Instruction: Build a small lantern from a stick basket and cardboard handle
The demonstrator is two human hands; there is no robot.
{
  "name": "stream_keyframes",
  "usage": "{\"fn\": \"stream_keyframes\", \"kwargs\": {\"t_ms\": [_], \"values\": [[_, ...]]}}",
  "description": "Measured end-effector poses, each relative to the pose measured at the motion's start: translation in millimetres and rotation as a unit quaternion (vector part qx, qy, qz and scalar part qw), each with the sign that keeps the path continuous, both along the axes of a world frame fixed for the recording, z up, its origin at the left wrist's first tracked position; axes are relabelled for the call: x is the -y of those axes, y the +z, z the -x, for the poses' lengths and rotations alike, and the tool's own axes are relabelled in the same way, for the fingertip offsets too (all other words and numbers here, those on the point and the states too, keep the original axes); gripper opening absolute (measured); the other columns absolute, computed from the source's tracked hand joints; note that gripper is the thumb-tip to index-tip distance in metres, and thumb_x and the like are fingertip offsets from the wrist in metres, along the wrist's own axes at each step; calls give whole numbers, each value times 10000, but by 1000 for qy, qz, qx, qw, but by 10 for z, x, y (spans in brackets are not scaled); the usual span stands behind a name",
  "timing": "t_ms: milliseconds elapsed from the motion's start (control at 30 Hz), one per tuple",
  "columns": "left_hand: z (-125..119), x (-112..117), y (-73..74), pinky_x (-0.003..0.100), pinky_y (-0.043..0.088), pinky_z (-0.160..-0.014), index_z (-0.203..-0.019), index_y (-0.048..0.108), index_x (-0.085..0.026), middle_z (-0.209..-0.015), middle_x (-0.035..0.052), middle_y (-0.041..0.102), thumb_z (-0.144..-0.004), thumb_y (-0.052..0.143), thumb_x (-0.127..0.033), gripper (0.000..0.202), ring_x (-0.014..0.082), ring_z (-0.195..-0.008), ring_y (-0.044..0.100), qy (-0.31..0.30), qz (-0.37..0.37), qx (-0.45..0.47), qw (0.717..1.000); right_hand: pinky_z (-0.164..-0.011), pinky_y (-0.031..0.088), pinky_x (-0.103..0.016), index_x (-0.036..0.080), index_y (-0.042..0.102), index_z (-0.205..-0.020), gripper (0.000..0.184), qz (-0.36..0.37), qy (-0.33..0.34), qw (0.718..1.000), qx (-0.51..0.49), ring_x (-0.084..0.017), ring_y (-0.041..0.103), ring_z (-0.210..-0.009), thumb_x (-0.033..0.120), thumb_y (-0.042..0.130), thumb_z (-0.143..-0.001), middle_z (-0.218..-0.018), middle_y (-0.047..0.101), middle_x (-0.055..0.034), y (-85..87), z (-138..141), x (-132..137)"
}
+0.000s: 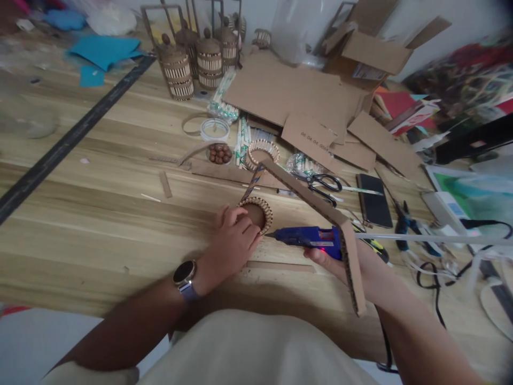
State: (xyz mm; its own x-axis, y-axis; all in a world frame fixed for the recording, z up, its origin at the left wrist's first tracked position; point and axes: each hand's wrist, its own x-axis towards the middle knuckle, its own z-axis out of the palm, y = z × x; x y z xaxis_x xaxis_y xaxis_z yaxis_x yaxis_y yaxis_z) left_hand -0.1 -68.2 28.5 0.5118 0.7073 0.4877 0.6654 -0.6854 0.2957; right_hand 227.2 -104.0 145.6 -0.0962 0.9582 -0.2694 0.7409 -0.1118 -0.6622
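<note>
My left hand [236, 235], with a watch on the wrist, curls its fingers over the near-left rim of a small round cardboard piece edged with short wooden sticks [265, 207]. In my right hand [332, 262] is a blue hot glue gun [296, 235], its nozzle at the lower right edge of the round piece; whether they touch I cannot tell. A long clear glue stick [417, 237] extends from the gun's back. A bent cardboard strip [306, 188] rises from behind the round piece and passes over my right hand and wrist. The right fingers are partly hidden.
Behind lie a second stick-edged ring [263, 151], brown beads [219, 154], a tape roll [215, 130] and cardboard sheets [288, 91]. Several finished lanterns [175, 69] stand at the back. Scissors [326, 184], a phone [374, 200] and pliers [404, 224] are on the right.
</note>
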Motion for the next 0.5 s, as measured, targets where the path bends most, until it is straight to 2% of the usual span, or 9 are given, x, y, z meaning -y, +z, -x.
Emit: {"fn": "stream_keyframes", "kwargs": {"t_ms": [200,500], "values": [[8,10,-26,585,303,-1129,-847,599,-242,-827,-2,662,-960,644,-282,128,289,-1162,524,-2,11,-6,1000,-624,559,-337,223,707,-742,333,19,-3,999,42,-290,715,-735,511,550,-797,-791,776,-67,20,34,-29],[10,7,-28,574,271,-1148,-846,622,-252,-823,9,660,-962,632,-284,121,290,-1173,514,1,17,-8,1000,-551,489,-324,235,631,-628,386,35,-20,995,86,-262,652,-620,599,560,-734,-620,693,-39,23,54,-34]]}}
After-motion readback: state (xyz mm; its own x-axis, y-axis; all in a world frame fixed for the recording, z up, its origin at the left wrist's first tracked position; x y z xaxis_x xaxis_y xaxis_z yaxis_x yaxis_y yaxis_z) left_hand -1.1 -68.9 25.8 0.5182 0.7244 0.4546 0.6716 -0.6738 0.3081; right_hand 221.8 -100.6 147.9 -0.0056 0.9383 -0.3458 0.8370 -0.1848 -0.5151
